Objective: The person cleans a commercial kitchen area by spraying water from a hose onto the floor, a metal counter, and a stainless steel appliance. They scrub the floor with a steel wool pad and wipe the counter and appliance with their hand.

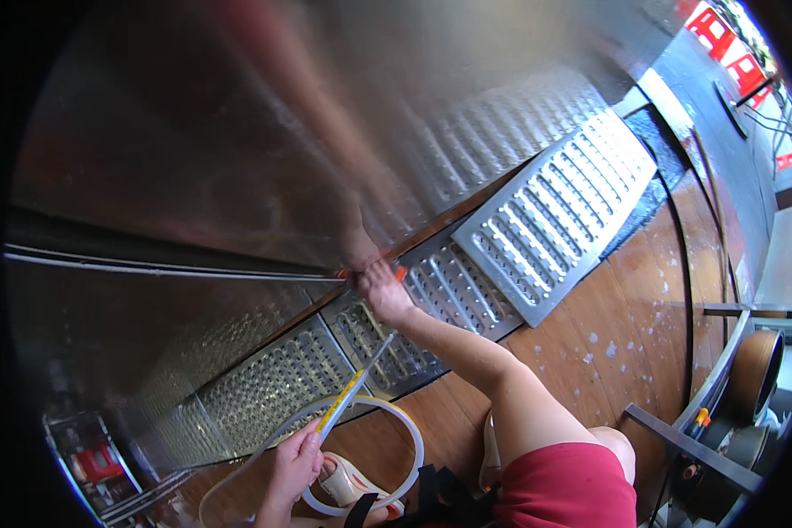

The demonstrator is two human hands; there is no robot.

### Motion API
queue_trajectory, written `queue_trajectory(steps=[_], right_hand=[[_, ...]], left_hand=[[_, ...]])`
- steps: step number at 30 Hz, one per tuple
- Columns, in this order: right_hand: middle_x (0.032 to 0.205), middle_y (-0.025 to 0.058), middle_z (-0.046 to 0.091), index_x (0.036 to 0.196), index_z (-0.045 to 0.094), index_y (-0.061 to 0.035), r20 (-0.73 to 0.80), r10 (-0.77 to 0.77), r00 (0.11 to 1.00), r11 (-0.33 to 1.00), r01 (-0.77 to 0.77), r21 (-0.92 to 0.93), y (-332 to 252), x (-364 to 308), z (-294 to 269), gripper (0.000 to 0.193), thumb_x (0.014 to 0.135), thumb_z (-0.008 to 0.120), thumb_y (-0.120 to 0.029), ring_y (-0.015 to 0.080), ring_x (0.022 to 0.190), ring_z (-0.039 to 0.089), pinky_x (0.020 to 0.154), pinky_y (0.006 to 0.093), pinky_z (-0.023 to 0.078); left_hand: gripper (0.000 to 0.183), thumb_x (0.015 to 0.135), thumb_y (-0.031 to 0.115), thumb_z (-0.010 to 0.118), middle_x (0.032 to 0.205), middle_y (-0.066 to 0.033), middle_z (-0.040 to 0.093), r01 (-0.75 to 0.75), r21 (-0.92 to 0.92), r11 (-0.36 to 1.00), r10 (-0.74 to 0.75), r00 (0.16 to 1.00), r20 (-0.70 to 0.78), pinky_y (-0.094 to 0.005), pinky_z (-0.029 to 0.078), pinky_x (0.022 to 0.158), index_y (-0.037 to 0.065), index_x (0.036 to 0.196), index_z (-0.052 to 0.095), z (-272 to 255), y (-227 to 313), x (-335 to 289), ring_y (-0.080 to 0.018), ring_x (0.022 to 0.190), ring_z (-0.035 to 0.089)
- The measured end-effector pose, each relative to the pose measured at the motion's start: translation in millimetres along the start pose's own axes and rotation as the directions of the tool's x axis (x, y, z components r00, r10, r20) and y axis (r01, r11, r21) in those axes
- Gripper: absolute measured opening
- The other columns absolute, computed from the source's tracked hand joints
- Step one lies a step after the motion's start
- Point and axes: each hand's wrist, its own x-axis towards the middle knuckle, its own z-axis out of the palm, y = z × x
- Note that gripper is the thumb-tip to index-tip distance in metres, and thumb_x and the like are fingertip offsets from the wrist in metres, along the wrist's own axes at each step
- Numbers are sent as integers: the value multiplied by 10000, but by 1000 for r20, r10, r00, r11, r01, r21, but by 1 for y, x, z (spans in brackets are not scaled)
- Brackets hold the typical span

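In the lower middle, my left hand [295, 462] is closed round a clear, pale hose [416, 440]. The hose loops over the floor, and a yellow strip runs along the part above that hand. Its upper stretch rises to just below my right hand [385, 290]. That hand reaches forward to the foot of a shiny steel panel [176, 176], its fingers curled. A small orange piece [401, 274] shows beside them; what they grip is hidden. Beneath the right hand lie perforated metal drain grates [268, 392]. The panel mirrors the arm.
One loose perforated grate [563, 216] lies askew over the drain channel to the right. Wet brown floor tiles [616, 308] carry white flecks. A metal frame [691, 447] with round pans [755, 374] stands at the lower right. Red-and-white barriers [713, 33] stand far off.
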Motion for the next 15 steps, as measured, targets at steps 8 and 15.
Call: queue_trajectory(steps=[8,15], right_hand=[[1196,211,521,1153,535,43,311,602,736,779,-457,-429,64,25,-18,421,822,406,-182,346,1213,394,1096,496,139],[1096,142,570,1115,557,-60,-19,-198,980,892,188,410,-104,18,51,342,819,427,-172,255,1100,499,999,415,346]], left_hand=[[396,964,237,410,532,11,411,-54,-29,998,50,992,-115,-189,280,339,38,1306,419,-8,1,-11,-39,389,321],[382,961,228,414,524,15,409,-21,-8,1000,20,983,-180,-196,276,334,43,1294,438,-4,-3,-24,-39,375,313]])
